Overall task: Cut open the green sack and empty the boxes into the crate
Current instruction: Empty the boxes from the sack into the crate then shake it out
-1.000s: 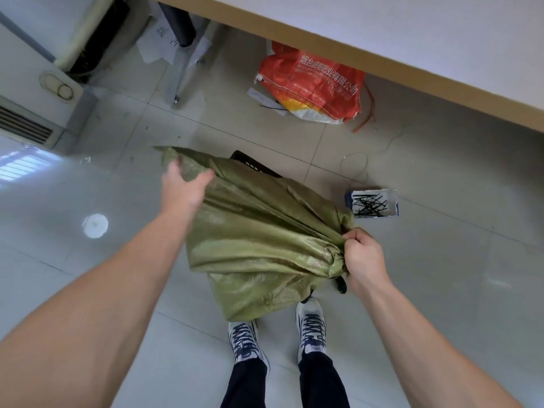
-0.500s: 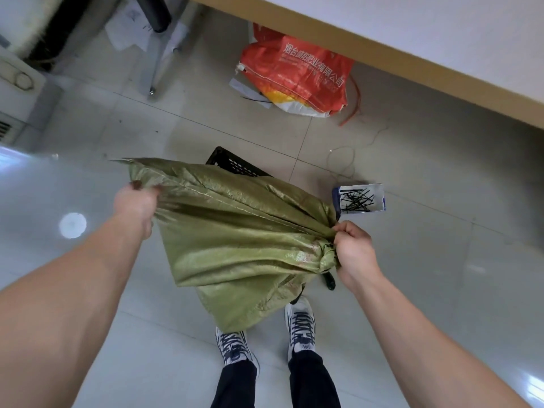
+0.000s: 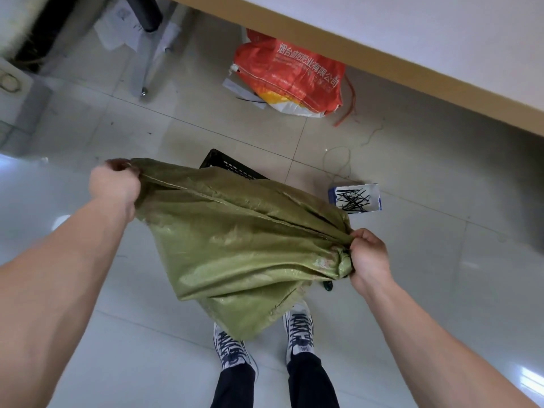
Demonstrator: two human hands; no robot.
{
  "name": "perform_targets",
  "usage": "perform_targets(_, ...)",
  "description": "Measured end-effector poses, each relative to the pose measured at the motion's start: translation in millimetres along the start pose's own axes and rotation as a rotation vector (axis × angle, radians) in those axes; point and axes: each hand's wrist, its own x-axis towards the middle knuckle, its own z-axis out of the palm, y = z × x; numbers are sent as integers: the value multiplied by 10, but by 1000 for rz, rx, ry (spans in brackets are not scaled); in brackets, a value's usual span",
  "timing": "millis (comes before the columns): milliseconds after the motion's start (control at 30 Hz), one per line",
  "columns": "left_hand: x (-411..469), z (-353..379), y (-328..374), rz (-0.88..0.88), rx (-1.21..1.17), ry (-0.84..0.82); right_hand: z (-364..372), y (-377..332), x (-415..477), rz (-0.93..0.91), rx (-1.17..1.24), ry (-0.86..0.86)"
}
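Note:
A green woven sack (image 3: 235,245) hangs stretched between my two hands above the floor, sagging down toward my shoes. My left hand (image 3: 113,184) grips its far left corner. My right hand (image 3: 366,257) is closed on the bunched, tied end at the right. A black plastic crate (image 3: 226,166) stands on the floor behind the sack; only one corner of it shows. No boxes are visible. A dark object (image 3: 327,285) pokes out just below the bunched end; I cannot tell what it is.
A small white and blue box of black cable ties (image 3: 354,198) lies on the tiles right of the crate. A red printed sack (image 3: 294,78) lies under the table edge (image 3: 382,83). A chair leg (image 3: 141,63) stands at the back left. My shoes (image 3: 298,328) are below the sack.
My left hand has slid from the top of the sack out to its left corner, pulling the cloth taut. The sack has risen and spread wider. My right hand keeps its grip.

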Motion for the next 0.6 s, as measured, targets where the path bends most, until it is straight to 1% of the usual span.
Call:
perform_targets(167, -250, -58, 260, 206, -1, 19, 10, -58, -51, -105, -272, 7)
perform_targets(333, -645, -134, 498, 305, -107, -35, -143, -189, -261, -181, -511, -8)
perform_targets(400, -796, -156, 554, 317, -126, -58, -197, -256, -404, -234, -565, -37)
perform_targets(467, -946, -204, 592, 333, -117, -48, -269, -292, -543, -269, -573, -19)
perform_targets(533, -1088, -273, 618, 374, -38, -40, -346, -259, -615, -257, -555, 23)
perform_targets(600, -1195, -342, 669, 366, 27, 0, -429, -211, -678, -188, -581, 24)
